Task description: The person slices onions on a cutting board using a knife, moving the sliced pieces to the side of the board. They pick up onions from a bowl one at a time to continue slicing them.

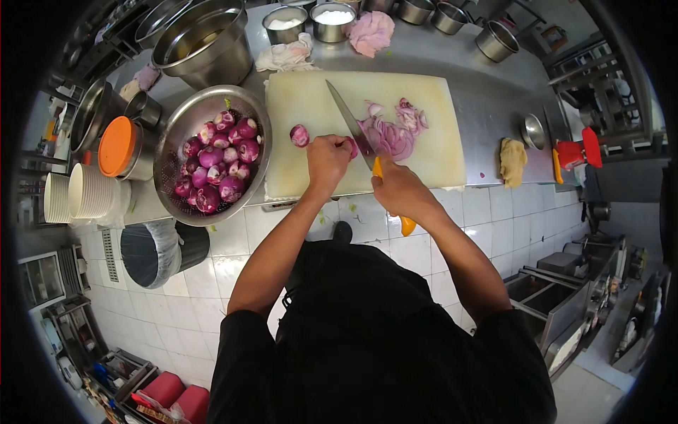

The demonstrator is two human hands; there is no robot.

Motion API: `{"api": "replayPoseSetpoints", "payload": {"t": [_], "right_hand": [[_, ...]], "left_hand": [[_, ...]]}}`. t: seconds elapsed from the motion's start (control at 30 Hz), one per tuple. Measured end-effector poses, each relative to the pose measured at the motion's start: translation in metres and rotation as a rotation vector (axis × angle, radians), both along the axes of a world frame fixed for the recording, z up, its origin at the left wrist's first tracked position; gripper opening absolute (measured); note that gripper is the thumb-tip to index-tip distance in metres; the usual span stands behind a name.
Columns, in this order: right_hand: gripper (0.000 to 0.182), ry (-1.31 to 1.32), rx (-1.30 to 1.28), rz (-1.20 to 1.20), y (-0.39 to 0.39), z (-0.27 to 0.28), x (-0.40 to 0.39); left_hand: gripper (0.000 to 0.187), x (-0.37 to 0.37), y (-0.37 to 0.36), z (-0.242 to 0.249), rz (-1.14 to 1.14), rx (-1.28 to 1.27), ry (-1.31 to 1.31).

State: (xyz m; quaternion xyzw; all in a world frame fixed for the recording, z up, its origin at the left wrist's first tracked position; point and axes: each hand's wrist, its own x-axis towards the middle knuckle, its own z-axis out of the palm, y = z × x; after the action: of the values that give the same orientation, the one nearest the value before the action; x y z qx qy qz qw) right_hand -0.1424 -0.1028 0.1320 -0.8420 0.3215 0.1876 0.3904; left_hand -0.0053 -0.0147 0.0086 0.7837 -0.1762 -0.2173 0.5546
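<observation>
My left hand (328,164) is closed on a red onion (351,147) at the near part of the pale cutting board (282,177). The hand covers most of that onion. My right hand (402,187) grips the yellow handle of a kitchen knife (346,112), whose blade stands against the onion's right side and points away from me. To the right of the blade lies a loose heap of sliced onion (395,134). Another onion piece (299,136) rests on the board to the left of my left hand.
Left of the board stands a steel colander (169,141) of peeled red onions, with a large pot (212,60) behind it. Stacked white bowls (92,191) are at far left. Cloths (371,34) and metal containers line the back; a yellow cloth (513,162) lies right.
</observation>
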Motion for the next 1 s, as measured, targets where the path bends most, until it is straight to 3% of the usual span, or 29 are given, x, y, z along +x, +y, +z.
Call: {"api": "replayPoseSetpoints", "payload": {"t": [0.2, 0.3, 0.33, 0.43, 0.53, 0.63, 0.67, 0.73, 0.93, 1.0], "right_hand": [[0.036, -0.461, -0.432, 0.120, -0.008, -0.112, 0.001], [0.035, -0.205, -0.064, -0.005, -0.026, -0.084, 0.021], [0.034, -0.110, 0.053, -0.039, -0.019, -0.042, 0.024], [0.034, 0.021, 0.057, -0.028, -0.005, 0.008, 0.015], [0.033, -0.203, -0.286, 0.098, -0.001, -0.060, -0.003], [0.034, -0.355, -0.320, 0.125, -0.006, -0.085, 0.008], [0.035, -0.258, -0.191, 0.080, -0.014, -0.085, 0.010], [0.039, -0.058, 0.072, -0.036, -0.017, -0.036, 0.017], [0.041, 0.052, 0.079, -0.047, 0.003, 0.014, -0.001], [0.040, -0.058, -0.056, 0.009, 0.006, -0.030, 0.001]], "left_hand": [[0.018, -0.009, 0.002, -0.006, 0.105, -0.159, 0.103], [0.019, -0.011, 0.008, -0.008, 0.096, -0.161, 0.118], [0.019, -0.007, 0.008, -0.008, 0.074, -0.135, 0.087], [0.019, -0.006, 0.005, -0.008, 0.069, -0.150, 0.089], [0.019, -0.004, 0.004, -0.008, 0.083, -0.162, 0.101], [0.020, -0.003, 0.003, -0.011, 0.071, -0.181, 0.110], [0.020, -0.003, 0.004, -0.012, 0.068, -0.191, 0.116], [0.019, -0.005, 0.010, -0.016, 0.020, -0.163, 0.118], [0.019, 0.001, 0.004, -0.014, -0.002, -0.147, 0.132], [0.019, 0.002, 0.006, -0.015, 0.004, -0.161, 0.145]]}}
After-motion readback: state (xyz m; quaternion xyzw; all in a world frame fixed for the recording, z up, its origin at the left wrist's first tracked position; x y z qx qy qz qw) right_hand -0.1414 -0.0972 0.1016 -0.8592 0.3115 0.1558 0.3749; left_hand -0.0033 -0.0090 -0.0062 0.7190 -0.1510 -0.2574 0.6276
